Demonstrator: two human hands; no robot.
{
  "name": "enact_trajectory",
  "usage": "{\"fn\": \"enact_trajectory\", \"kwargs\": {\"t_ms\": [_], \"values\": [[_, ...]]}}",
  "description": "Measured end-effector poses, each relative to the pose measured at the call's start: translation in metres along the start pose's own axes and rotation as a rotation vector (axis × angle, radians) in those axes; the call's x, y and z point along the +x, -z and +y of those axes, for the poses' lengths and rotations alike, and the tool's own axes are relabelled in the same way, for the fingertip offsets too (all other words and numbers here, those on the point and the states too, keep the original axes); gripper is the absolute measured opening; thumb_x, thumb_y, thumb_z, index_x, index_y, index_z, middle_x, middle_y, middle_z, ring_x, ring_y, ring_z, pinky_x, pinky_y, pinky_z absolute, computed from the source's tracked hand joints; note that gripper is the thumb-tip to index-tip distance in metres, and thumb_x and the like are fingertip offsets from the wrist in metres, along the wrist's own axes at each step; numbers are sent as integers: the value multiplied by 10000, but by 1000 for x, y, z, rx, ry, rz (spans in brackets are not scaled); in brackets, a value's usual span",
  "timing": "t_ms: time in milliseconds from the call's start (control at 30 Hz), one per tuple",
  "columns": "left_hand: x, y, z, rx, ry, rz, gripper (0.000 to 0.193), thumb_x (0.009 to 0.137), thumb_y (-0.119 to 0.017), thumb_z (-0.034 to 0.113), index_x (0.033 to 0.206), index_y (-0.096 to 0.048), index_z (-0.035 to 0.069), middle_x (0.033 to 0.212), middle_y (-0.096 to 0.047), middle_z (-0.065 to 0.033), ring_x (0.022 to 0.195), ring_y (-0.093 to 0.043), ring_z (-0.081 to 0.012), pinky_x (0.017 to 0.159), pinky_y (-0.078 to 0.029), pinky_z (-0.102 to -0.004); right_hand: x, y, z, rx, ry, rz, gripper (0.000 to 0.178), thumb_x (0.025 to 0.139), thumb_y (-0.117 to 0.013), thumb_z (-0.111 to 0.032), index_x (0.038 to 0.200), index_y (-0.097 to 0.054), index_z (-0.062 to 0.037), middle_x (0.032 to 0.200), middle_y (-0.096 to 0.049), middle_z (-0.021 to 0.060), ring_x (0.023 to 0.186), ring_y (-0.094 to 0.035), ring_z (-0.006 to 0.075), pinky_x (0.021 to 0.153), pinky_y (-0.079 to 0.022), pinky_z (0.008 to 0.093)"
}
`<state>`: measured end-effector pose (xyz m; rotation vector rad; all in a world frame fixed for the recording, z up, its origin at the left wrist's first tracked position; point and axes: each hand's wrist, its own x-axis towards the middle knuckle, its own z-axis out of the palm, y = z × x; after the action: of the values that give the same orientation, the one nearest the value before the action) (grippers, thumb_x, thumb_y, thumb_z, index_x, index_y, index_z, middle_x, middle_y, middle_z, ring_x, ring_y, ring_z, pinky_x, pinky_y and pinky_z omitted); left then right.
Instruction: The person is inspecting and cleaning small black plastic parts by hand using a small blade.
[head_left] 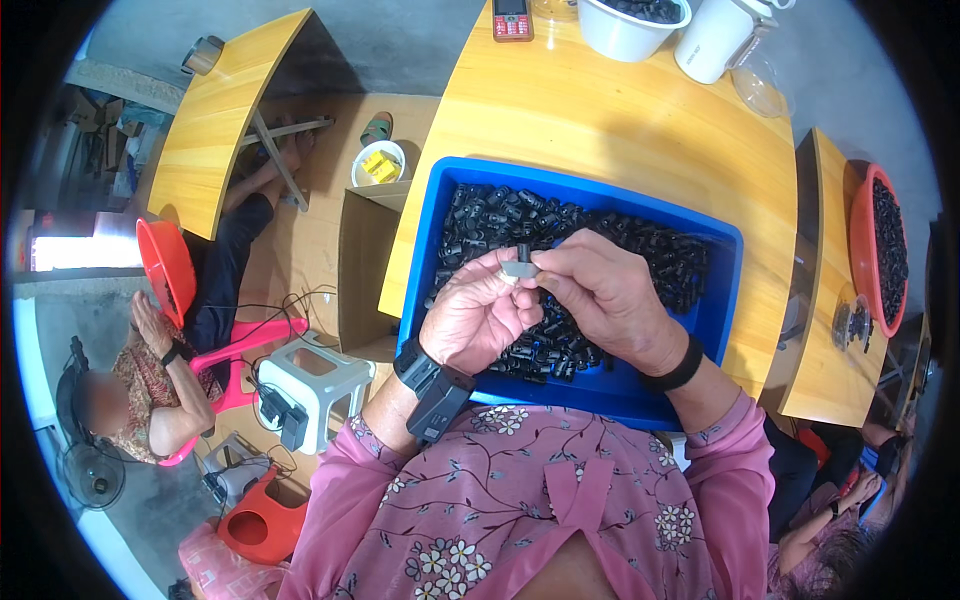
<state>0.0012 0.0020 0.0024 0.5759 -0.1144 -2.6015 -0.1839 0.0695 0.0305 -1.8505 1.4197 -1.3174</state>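
Above the blue tub [590, 398], my two hands meet at a small black cylindrical piece [523, 253] with a flat grey piece [519, 269] against its lower end. My left hand [468, 310] is closed in a pinch at the left side of this small part, its other fingers curled. From the right, thumb and forefinger of my right hand [610, 295] pinch its other side. Whether the black and grey pieces are joined cannot be told. Many small black plastic pieces [500, 212] fill the tub, a few showing blue.
The tub rests on a yellow wooden table [600, 110]. Along its far edge stand a phone [512, 22], a white bowl [630, 38] and a white jug [712, 45]. Left are a cardboard box [365, 270], a grey stool [318, 390] and a seated person [160, 400]; right, a red basin [868, 190].
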Motion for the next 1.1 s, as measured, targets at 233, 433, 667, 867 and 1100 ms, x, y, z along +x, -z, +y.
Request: {"fn": "enact_trajectory", "kwargs": {"t_ms": [233, 433, 667, 867, 1100], "values": [[0, 2, -1, 3, -17, -8, 204, 945, -622, 40, 1143, -577, 16, 954, -683, -102, 775, -650, -171, 695, -515, -316, -2, 1, -1, -8, -36, -20, 145, 910, -655, -45, 1053, -640, -30, 846, -602, 107, 747, -634, 275, 635, -519, 341], [0, 0, -1, 7, -16, 6, 199, 948, -620, 42, 1141, -579, 15, 946, -683, -104, 773, -649, -172, 696, -512, -316, -2, 0, -1, 27, -66, -5, 142, 907, -661, -52, 1046, -647, -28, 848, -604, 109, 753, -637, 281, 643, -520, 345], [-1, 0, -1, 32, -11, 3, 176, 930, -637, 61, 1097, -591, 32, 956, -658, -101, 796, -607, -173, 708, -482, -313, -2, 0, 1, -14, -44, -7, 139, 904, -665, -59, 1038, -645, -28, 835, -597, 112, 733, -633, 289, 625, -517, 350], [-1, -1, -1, 55, -9, 5, 167, 928, -638, 65, 1087, -596, 32, 945, -655, -90, 776, -593, -164, 705, -479, -309, -2, 0, 1, -41, -4, -9, 158, 903, -666, -63, 1054, -632, -30, 824, -590, 114, 731, -632, 291, 617, -520, 359], [-2, -4, -2, 89, -23, -17, 131, 948, -624, 86, 1065, -607, 28, 931, -638, -82, 766, -567, -149, 689, -465, -289, -1, 0, 3, -26, 12, 18, 161, 889, -675, -33, 1046, -642, -15, 836, -600, 112, 714, -623, 277, 616, -511, 351]]}}
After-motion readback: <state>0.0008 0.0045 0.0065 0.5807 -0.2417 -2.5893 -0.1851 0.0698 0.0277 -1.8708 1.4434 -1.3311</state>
